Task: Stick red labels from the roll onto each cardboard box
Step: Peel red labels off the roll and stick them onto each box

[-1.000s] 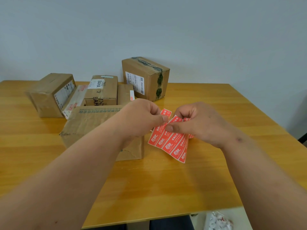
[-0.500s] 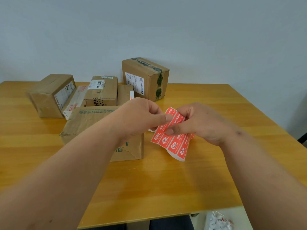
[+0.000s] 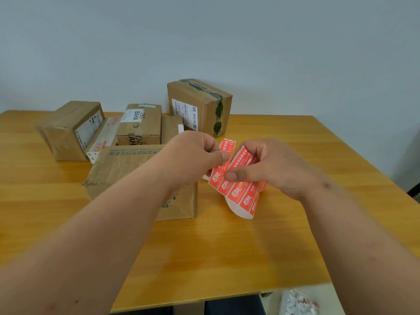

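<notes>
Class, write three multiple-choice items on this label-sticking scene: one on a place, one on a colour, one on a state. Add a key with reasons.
1. Where does the tallest box, the one with dark green tape, stand?
A. at the far edge, near the wall
B. on the floor
C. on the person's lap

2. What colour are the labels on the label strip?
A. blue
B. red
C. green

3. What is the left hand doing?
A. lying flat on the table
B. pinching one label that lifts off the strip
C. pressing a box lid

Key: 1 A, it stands behind the other boxes; 2 B, red with white print; 3 B, the right hand holds the strip.
</notes>
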`<state>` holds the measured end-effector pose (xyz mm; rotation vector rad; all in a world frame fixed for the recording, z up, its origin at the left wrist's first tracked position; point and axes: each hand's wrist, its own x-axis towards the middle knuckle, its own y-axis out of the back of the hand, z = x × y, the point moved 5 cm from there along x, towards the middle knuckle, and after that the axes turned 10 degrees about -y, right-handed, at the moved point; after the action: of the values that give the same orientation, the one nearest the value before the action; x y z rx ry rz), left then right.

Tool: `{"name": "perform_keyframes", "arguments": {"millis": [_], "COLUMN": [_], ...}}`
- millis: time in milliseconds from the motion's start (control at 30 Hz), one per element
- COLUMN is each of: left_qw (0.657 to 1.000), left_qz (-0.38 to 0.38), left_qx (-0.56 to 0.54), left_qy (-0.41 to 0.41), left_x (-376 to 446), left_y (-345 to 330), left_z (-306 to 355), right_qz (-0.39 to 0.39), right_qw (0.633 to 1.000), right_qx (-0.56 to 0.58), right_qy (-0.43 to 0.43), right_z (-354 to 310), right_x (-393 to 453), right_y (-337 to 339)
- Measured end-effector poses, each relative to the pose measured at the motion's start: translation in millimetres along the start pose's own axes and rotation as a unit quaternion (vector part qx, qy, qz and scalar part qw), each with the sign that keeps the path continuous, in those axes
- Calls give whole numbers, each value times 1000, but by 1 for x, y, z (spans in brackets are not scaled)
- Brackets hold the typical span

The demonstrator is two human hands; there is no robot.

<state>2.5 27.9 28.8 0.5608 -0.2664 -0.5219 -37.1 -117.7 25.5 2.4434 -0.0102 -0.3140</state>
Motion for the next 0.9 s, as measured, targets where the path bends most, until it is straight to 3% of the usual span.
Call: {"name": "perform_keyframes", "arguments": {"millis": [300, 567, 900], "left_qw": [999, 998, 997], "left_qz": [-40, 16, 58], "left_qx": [28, -51, -43], "left_qy": [-6, 19, 14], "left_x": [-4, -3, -3], "left_y": [1, -2, -2], "left_z": [2, -5, -8], "right_qz": [-4, 19, 44], "right_qw": [1000, 999, 998], "right_qx": [0, -12, -34], "right_qy": [12, 32, 43], "right_z": [2, -1, -7], "right_x": [0, -2, -4], "right_y": [-1, -2, 0]}}
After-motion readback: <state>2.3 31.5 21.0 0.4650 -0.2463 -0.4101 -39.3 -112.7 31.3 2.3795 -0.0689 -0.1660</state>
